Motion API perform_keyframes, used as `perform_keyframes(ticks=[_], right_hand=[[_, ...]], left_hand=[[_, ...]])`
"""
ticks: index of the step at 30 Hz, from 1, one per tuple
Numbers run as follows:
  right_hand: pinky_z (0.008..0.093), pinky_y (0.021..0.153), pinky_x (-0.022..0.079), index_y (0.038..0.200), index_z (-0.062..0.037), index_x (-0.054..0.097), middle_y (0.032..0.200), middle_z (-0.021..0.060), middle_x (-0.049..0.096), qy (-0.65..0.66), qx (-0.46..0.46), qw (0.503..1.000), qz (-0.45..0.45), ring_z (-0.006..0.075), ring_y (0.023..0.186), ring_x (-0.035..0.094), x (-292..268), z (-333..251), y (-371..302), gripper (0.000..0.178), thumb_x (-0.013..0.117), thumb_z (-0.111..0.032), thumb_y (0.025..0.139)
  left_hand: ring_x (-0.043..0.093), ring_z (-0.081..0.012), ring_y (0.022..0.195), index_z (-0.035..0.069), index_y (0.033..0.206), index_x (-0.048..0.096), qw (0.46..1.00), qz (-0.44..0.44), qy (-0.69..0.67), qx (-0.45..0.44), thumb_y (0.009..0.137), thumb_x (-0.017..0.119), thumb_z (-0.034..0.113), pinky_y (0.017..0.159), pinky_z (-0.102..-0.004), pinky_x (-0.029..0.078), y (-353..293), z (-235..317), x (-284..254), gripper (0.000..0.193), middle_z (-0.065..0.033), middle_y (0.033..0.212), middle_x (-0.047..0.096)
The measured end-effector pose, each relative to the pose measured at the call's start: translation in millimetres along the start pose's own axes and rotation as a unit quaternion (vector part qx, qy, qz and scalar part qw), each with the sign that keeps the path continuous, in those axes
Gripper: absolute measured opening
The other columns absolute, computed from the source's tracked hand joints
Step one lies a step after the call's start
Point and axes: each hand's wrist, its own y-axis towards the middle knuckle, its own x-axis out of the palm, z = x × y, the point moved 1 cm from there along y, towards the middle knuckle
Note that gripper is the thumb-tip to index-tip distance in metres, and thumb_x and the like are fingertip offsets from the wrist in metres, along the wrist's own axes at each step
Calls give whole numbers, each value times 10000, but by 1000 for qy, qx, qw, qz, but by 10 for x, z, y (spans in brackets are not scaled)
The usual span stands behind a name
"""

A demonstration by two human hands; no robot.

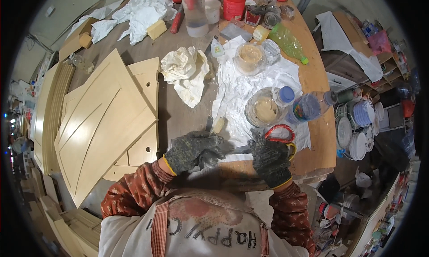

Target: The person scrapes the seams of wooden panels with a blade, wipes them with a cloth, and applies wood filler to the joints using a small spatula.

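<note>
Both my hands wear dark grey knitted gloves with yellow cuffs, close to the table's front edge. My left hand (192, 152) is closed, fingers curled inward. My right hand (271, 162) is also closed, its fingers pointing away from me. A thin dark grey strip (237, 150) runs between them, with an end at each hand; its material is unclear. Just beyond my right hand lies a red loop handle (280, 133), and a yellow loop (292, 151) shows beside the glove. A small piece of yellowish sponge (218, 125) rests beyond my left hand.
Pale wooden panels (105, 118) with grooves are stacked at left. White crumpled sheeting (228, 96) carries cut plastic containers of tan paste (263, 110) and bottles (306, 107). Crumpled cloth (185, 71), a green bottle (288, 42) and a red tub (234, 5) stand farther back.
</note>
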Motion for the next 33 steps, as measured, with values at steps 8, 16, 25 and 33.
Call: perform_keyframes(ticks=[8, 16, 25, 33], right_hand=[[456, 648, 474, 1221, 58, 555, 815, 151, 647, -142, -94, 982, 80, 269, 657, 598, 359, 89, 141, 495, 566, -129, 763], [430, 497, 441, 1012, 71, 570, 700, 124, 597, -148, -114, 982, -34, 249, 598, 587, 721, 115, 158, 329, 523, -209, 846], [447, 504, 450, 926, 7, 566, 662, 135, 583, -79, -56, 982, -164, 289, 558, 599, 442, 104, 463, 256, 575, -221, 810], [476, 495, 459, 939, -10, 558, 674, 152, 599, -34, 37, 981, -185, 291, 527, 614, 322, 51, 501, 273, 593, -240, 797]], left_hand=[[660, -208, 807, -66, 1117, 598, 997, -46, 3, -54, 927, 605, 191, 663, -296, 540, 315, -125, 22, 319, -170, 993, 680], [580, -106, 514, 4, 900, 663, 994, 31, 35, -96, 930, 591, 229, 444, -230, 443, 312, -111, 82, 239, -78, 715, 671], [579, -118, 475, -12, 861, 646, 988, 71, -39, -129, 941, 584, 237, 412, -229, 429, 359, -67, 191, 269, -83, 646, 654], [581, -113, 483, -8, 863, 638, 983, 27, 182, 18, 942, 585, 238, 421, -221, 441, 314, -82, 39, 264, -75, 654, 653]])
